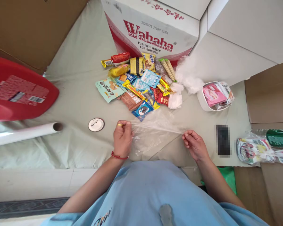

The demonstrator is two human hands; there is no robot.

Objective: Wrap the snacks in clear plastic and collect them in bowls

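Bag (153, 139), clear and thin, is seen in the head view stretched between two bare hands, above the pale cloth (77, 150) and just in front of the snack pile (136, 84). Its upper edge is pulled into a nearly straight line. One end is pinched between the thumb and curled fingers of the left hand (123, 138) (a red bracelet (119, 156) is worn at that wrist). The other end is pinched by the fingertips of the right hand (195, 145).

The snack pile is made up of mixed small packets, and is backed by a water carton (153, 37). Crumpled plastic (190, 75) is found at its right side, with a white tub (204, 103) of packets placed beyond. A round badge (96, 124) is noted left of the left hand, pin side up. Farther left, a white tube (25, 135) and a red container (25, 91) are recorded. A dark object (223, 140), obscured by pixelation, is located right of the right hand.
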